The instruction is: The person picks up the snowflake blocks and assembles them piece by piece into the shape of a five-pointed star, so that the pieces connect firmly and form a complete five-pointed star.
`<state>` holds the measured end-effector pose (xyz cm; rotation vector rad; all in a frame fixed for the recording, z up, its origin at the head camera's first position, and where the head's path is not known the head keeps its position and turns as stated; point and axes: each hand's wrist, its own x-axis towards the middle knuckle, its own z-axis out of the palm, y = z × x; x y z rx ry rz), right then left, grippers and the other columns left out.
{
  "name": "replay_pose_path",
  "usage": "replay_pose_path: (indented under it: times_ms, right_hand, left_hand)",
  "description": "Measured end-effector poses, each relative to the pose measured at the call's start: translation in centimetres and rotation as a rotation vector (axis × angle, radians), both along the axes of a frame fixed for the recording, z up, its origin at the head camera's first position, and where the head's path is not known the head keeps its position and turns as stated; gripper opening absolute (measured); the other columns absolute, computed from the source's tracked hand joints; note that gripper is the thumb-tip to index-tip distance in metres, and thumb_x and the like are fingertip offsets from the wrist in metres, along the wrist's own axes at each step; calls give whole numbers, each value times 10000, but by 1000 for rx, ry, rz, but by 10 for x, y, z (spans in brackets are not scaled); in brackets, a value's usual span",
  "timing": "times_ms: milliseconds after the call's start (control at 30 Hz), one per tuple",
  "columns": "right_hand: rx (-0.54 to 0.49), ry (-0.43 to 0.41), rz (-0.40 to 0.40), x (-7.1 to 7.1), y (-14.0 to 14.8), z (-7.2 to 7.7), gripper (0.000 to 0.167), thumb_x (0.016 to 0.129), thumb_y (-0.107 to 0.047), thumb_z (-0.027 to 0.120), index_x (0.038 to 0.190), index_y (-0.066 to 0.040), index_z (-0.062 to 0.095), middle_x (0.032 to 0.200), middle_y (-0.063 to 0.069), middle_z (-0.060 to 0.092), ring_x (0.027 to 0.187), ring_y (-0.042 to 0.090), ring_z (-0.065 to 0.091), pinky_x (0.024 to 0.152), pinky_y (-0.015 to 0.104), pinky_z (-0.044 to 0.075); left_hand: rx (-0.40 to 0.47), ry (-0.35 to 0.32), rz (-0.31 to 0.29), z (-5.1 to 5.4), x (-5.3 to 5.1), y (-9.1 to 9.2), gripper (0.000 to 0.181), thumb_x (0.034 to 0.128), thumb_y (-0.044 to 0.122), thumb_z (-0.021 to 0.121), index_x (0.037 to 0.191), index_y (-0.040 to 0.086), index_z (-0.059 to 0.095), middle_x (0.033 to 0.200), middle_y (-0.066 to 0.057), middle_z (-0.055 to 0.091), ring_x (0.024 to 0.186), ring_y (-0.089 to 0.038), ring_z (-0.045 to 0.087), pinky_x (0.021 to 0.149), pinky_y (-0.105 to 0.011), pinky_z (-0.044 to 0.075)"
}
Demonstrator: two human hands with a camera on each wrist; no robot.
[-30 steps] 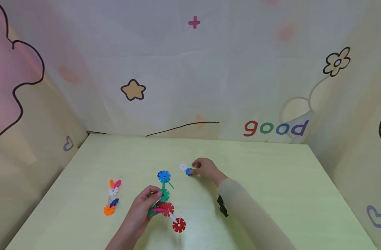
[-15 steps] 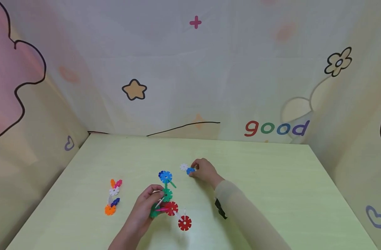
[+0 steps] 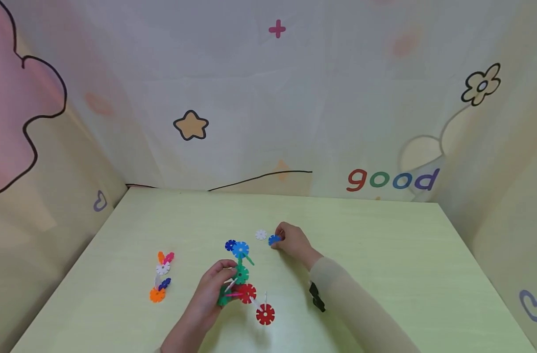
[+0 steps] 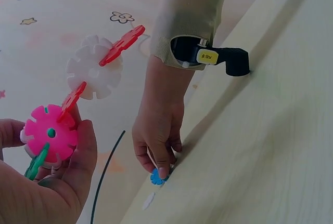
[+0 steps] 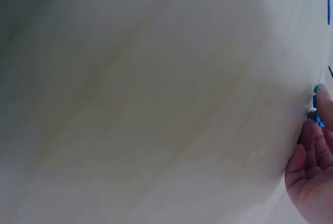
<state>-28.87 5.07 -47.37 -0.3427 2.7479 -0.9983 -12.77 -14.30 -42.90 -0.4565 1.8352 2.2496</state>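
In the head view my left hand (image 3: 211, 291) holds a linked chain of plastic snowflake discs above the table. Green discs (image 3: 241, 274) sit by its fingertips, a light blue disc (image 3: 240, 249) tops the chain, and a red disc (image 3: 265, 314) hangs lowest. The left wrist view shows the chain's pink disc (image 4: 51, 135) and white disc (image 4: 94, 70) by that hand. My right hand (image 3: 294, 243) pinches a single blue snowflake disc (image 3: 274, 239) at the tabletop. The right wrist view catches only part of this hand (image 5: 315, 167) and the disc's blue edge.
A white snowflake disc (image 3: 261, 235) lies left of the right hand. Behind the chain shows a dark blue disc (image 3: 231, 245); whether it is joined, I cannot tell. A second linked group, with an orange disc (image 3: 157, 294), lies on the table's left. A printed curtain (image 3: 251, 98) closes the back.
My right fingers have closed on the blue disc and drawn it slightly right, away from the white one. The chain in my left hand has shifted right, exposing more of the dark blue disc.
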Motion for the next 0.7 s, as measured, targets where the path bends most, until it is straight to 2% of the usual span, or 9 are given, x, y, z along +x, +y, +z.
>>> replay_pose_path:
  times_ms: [133, 267, 367, 467, 600, 700]
  right_hand:
    - [-58, 9, -31, 3, 4, 1, 172, 911, -83, 757, 1028, -6, 657, 979, 130, 701, 892, 210, 614, 841, 343, 536]
    - [-213, -47, -66, 16, 9, 10, 135, 931, -47, 724, 1030, 29, 673, 929, 132, 699, 792, 144, 614, 732, 266, 555]
    - [-373, -134, -71, 37, 14, 22, 153, 953, -49, 697, 1071, 46, 670, 955, 157, 731, 757, 104, 661, 751, 283, 619]
    - [-494, -205, -57, 64, 21, 37, 177, 973, -69, 678, 1104, 48, 661, 1006, 167, 754, 785, 98, 706, 822, 327, 640]
    - [-569, -244, -12, 98, 30, 56, 219, 977, -115, 685, 1111, 56, 661, 1006, 150, 769, 809, 105, 730, 834, 332, 640]
    - [-612, -261, 26, 114, 33, 63, 250, 967, -134, 703, 1102, 74, 669, 975, 137, 778, 799, 101, 734, 819, 319, 639]
  left_hand:
    - [-30, 4, 22, -1, -3, 3, 268, 1046, 309, 558, 1159, 68, 588, 920, 29, 646, 816, -149, 616, 731, -242, 566]
    - [-53, 3, 44, -2, -6, 5, 343, 1017, 394, 621, 1154, 79, 621, 871, 47, 646, 794, -146, 615, 715, -254, 549]
    - [-76, -2, 48, -2, -7, 6, 430, 1007, 407, 640, 1269, 66, 620, 893, 54, 653, 824, -137, 622, 724, -245, 550]
    - [-95, -7, 40, -2, -8, 6, 547, 1001, 413, 648, 1405, 51, 576, 976, 51, 681, 906, -130, 634, 765, -227, 569]
    - [-91, -7, 28, -1, -9, 8, 600, 999, 411, 650, 1455, 35, 547, 1011, 60, 704, 943, -127, 641, 791, -216, 579]
    - [-79, 0, 20, -1, -9, 10, 597, 999, 400, 652, 1453, 26, 548, 962, 72, 701, 902, -125, 635, 769, -216, 572]
